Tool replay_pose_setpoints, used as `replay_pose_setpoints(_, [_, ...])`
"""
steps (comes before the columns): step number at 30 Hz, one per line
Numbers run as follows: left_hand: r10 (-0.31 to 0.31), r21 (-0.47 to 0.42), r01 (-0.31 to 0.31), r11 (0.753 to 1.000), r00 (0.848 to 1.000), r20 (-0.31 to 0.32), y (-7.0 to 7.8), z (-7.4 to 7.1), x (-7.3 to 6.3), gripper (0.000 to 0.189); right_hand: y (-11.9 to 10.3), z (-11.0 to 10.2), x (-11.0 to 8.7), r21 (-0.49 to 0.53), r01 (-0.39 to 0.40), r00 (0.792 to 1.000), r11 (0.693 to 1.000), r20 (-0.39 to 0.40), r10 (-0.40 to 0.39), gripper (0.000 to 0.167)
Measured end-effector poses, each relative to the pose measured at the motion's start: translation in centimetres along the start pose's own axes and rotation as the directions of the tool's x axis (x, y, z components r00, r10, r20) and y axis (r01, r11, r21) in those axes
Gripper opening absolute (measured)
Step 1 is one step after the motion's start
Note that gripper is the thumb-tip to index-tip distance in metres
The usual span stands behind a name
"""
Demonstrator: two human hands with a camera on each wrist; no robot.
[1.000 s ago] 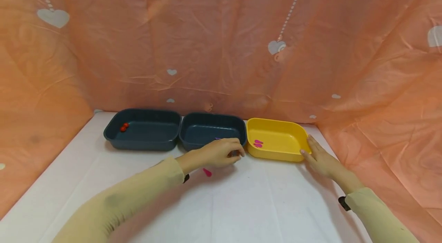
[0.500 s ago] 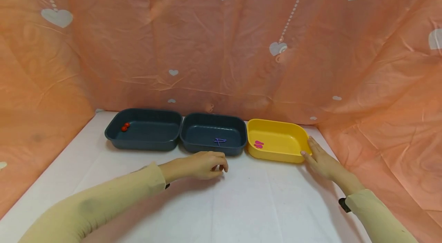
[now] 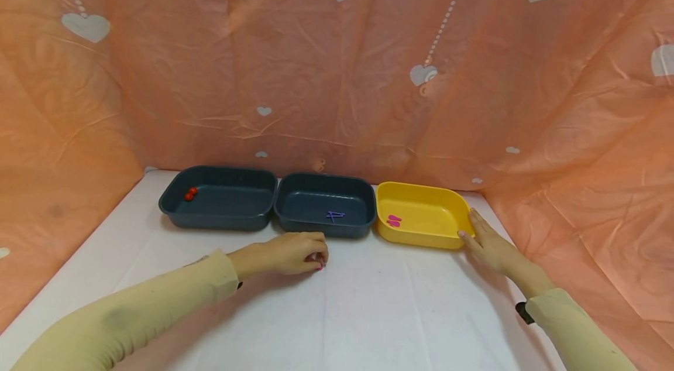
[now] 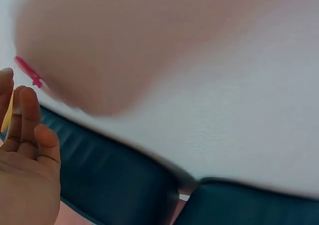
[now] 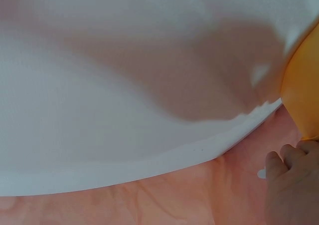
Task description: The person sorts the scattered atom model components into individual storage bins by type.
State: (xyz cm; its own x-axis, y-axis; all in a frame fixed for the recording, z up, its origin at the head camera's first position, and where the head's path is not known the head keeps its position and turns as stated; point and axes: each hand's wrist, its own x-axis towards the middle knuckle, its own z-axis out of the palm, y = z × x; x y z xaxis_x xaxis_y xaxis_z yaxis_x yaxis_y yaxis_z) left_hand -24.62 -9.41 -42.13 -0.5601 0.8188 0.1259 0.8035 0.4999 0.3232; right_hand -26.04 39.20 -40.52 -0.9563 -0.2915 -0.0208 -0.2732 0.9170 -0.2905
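Observation:
My left hand (image 3: 297, 253) is low over the white cloth in front of the middle dark tray (image 3: 321, 232), fingers loosely bent. Right at its fingertips lies a small pink teardrop-shaped piece (image 4: 29, 72); the left wrist view shows it on the cloth, just beyond the fingers (image 4: 30, 104). In the head view the hand hides most of it. My right hand (image 3: 492, 247) rests against the right end of the yellow tray (image 3: 421, 239), its fingers straight along the side and thumb at the front corner. Pink pieces (image 3: 394, 221) like the first lie inside the yellow tray.
Several thin purple sticks (image 3: 334, 216) lie in the middle tray. The left dark tray (image 3: 221, 222) holds two small red round things (image 3: 189, 195). All three trays stand in a row along the back, before an orange curtain (image 3: 295, 96) with hearts.
From the front of the middle tray my left hand has moved left and down, toward the pink piece on the cloth. The purple sticks have come into view. My right hand stays at the yellow tray.

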Motion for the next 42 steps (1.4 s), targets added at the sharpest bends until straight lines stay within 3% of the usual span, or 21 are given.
replay_pose_setpoints(10, [-0.021, 0.048, 0.020, 0.999, 0.999, 0.028, -0.7, 0.4, -0.3, 0.006, -0.1, 0.0, 0.2, -0.001, 0.005, 1.000, 1.000, -0.007, -0.005, 0.083])
replay_pose_setpoints(42, [0.007, -0.022, -0.008, 1.000, 0.999, -0.032, -0.1, 1.1, -0.7, 0.014, -0.1, 0.0, -0.1, 0.006, -0.001, 1.000, 1.000, -0.001, 0.001, 0.084])
